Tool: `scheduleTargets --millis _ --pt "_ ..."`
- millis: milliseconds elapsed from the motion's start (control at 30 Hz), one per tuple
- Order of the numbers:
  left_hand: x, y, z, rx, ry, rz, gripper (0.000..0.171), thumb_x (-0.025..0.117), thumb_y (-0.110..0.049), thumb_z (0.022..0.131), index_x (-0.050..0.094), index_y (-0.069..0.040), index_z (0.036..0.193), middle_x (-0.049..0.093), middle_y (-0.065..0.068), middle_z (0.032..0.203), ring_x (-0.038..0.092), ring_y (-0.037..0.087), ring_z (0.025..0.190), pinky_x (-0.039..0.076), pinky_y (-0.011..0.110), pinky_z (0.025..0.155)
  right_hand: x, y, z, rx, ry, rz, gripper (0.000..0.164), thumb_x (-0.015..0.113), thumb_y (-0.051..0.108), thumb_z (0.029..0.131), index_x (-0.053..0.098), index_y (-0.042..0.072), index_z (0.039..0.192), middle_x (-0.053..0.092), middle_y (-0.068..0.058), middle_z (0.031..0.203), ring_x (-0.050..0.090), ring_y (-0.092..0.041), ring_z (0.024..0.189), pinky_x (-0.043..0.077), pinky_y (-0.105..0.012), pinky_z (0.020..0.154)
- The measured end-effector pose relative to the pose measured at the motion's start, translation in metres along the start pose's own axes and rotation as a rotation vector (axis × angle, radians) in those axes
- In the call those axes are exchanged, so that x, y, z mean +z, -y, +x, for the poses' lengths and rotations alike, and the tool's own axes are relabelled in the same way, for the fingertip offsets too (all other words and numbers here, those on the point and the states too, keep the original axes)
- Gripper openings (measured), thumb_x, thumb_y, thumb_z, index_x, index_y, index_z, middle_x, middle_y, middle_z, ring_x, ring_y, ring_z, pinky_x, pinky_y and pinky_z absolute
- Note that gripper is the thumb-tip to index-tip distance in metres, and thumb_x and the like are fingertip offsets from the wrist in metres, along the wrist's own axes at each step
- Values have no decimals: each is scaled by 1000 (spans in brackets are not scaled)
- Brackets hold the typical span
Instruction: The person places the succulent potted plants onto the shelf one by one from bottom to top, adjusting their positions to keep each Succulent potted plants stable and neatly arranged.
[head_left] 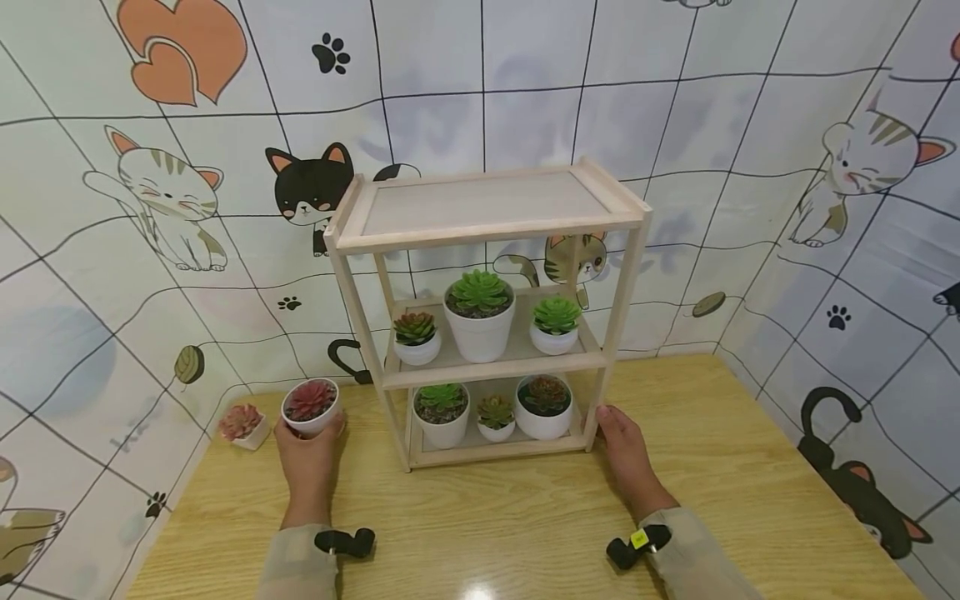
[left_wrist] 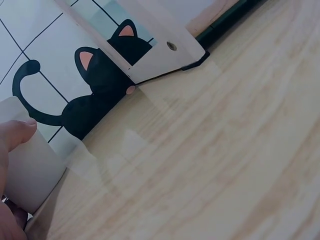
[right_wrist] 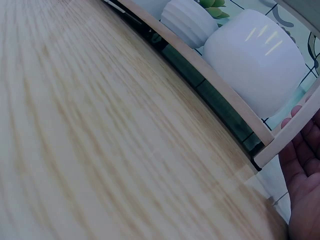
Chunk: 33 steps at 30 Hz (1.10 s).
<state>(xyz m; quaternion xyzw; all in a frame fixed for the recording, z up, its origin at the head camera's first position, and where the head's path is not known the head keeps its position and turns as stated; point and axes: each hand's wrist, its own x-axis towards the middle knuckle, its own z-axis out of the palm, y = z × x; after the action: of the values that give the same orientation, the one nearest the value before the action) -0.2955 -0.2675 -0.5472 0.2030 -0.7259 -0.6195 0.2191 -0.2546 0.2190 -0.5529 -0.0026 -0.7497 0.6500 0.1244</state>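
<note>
My left hand (head_left: 307, 458) grips a white pot (left_wrist: 30, 165) with a red succulent (head_left: 311, 401), at the left of the wooden shelf rack (head_left: 495, 368). In the left wrist view the thumb lies against the pot's side. At the rack's lower right post, my right hand (head_left: 626, 454) rests with its fingers reaching behind the post (right_wrist: 295, 120), fairly straight. The lower tier holds a green succulent pot (head_left: 442, 427), a small succulent pot (head_left: 497, 429) and a reddish-green one (head_left: 543, 421). Above them stand a big green succulent pot (head_left: 480, 333) and two smaller ones.
A small pink succulent in a white pot (head_left: 251, 435) stands left of my left hand, near the wall. The rack's flat top panel (head_left: 487, 204) bears nothing. Cat-patterned walls (head_left: 487, 125) enclose the wooden table (head_left: 480, 517) at the back and sides.
</note>
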Motion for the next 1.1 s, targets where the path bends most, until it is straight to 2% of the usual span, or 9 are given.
scheduleTargets --millis 133,333,533,700,900,1100 --pt "-1 0 -1 -10 3 5 106 90 -29 82 23 -12 162 33 13 165 35 31 152 26 51 127 0 -1 1 2 1 -7 51 39 32 114 60 -14 124 71 0 103 64 0 100 49 -12 90" --pt "-2 -1 -1 -1 0 8 104 90 -30 82 25 -12 161 37 13 163 38 30 150 29 50 126 1 1 1 13 -3 15 50 40 31 114 59 -14 125 72 -2 104 64 -1 100 49 -12 90" --pt "-4 -5 -4 -14 2 -4 104 89 -29 83 24 -11 161 37 13 164 36 30 151 27 49 127 0 2 0 21 5 15 49 40 30 114 58 -14 127 73 -4 105 65 -1 101 49 -13 90" --pt "-5 -9 -10 -32 3 -24 103 88 -27 84 24 -12 162 36 12 164 36 28 151 26 48 128 -2 0 1 26 2 -26 50 40 32 114 60 -12 126 72 -10 108 63 1 101 49 -15 91" --pt "-4 -16 -14 -44 5 -21 106 89 -33 83 22 -14 163 35 11 166 34 27 153 26 48 128 -2 -1 1 29 8 -47 52 39 35 114 62 -11 124 70 -22 113 62 3 101 48 -15 93" --pt "-3 -27 -20 -6 4 -44 101 89 -29 83 26 -11 160 40 14 161 40 28 147 31 48 125 -2 -1 2 20 13 -40 53 39 35 114 61 -12 122 70 -21 111 63 2 101 48 -14 93"
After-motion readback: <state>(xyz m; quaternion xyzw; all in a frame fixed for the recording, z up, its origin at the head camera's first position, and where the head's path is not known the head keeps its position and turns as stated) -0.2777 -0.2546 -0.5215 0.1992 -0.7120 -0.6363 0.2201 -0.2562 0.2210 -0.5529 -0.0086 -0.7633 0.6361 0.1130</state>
